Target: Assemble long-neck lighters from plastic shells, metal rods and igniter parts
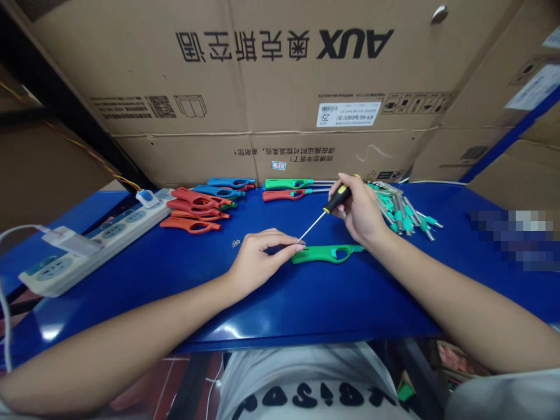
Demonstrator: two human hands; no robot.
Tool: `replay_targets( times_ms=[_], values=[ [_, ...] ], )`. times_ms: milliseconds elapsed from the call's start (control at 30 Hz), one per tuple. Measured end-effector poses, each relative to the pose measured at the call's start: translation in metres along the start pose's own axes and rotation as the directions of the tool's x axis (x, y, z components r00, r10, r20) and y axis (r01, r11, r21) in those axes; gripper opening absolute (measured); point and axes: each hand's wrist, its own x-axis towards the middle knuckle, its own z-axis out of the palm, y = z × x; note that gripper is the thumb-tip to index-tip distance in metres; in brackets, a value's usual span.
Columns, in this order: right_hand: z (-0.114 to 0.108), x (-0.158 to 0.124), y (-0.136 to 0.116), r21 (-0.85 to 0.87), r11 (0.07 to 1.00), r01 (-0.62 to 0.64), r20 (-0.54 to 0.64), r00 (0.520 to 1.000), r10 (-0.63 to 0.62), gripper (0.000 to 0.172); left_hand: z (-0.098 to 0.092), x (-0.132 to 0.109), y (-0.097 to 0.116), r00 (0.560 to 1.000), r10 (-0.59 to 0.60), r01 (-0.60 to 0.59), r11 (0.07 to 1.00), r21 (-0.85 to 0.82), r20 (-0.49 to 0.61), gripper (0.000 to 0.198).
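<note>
right hand (356, 213) closed round a black-and-yellow screwdriver (336, 198), left hand (258, 262) half curled at the end of a green plastic lighter (324, 254) lying between them, its grip unclear; lighter likely light and stiff, best taken by its handle (310, 255).

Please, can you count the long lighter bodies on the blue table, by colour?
Red lighter bodies: 5
Blue lighter bodies: 2
Green lighter bodies: 2
Total: 9, counting only clear ones; more may be hidden in the overlapping pile.
</note>
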Motion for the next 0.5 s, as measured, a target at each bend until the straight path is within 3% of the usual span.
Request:
replay_targets(
  times_ms=[167, 267, 367, 433, 500],
  values=[
    [0.0, -0.001, -0.008, -0.108, 0.987, 0.121, 0.041, 0.992, -0.117, 0.049, 0.002, 0.0, -0.001, 1.0, -0.029, 0.029, 0.999, 0.016, -0.005, 0.007],
    [-0.001, -0.003, -0.022, -0.176, 0.963, 0.206, 0.217, 0.962, -0.166, 0.049, 0.005, -0.002, 0.0, 0.997, -0.068, 0.067, 0.998, 0.019, 0.041, 0.009],
    [0.001, -0.011, -0.036, -0.207, 0.952, 0.225, 0.396, 0.909, -0.128, 0.044, 0.008, -0.006, 0.002, 0.992, -0.08, 0.079, 0.997, 0.013, 0.097, 0.01],
    [0.005, -0.02, -0.041, -0.242, 0.931, 0.271, 0.402, 0.902, -0.158, 0.039, 0.011, -0.008, 0.005, 0.989, -0.088, 0.087, 0.996, 0.011, 0.117, 0.012],
    [0.01, -0.03, -0.04, -0.268, 0.894, 0.358, 0.308, 0.911, -0.273, 0.041, 0.012, -0.01, 0.007, 0.986, -0.104, 0.103, 0.995, 0.016, 0.131, 0.015]
  ],
)
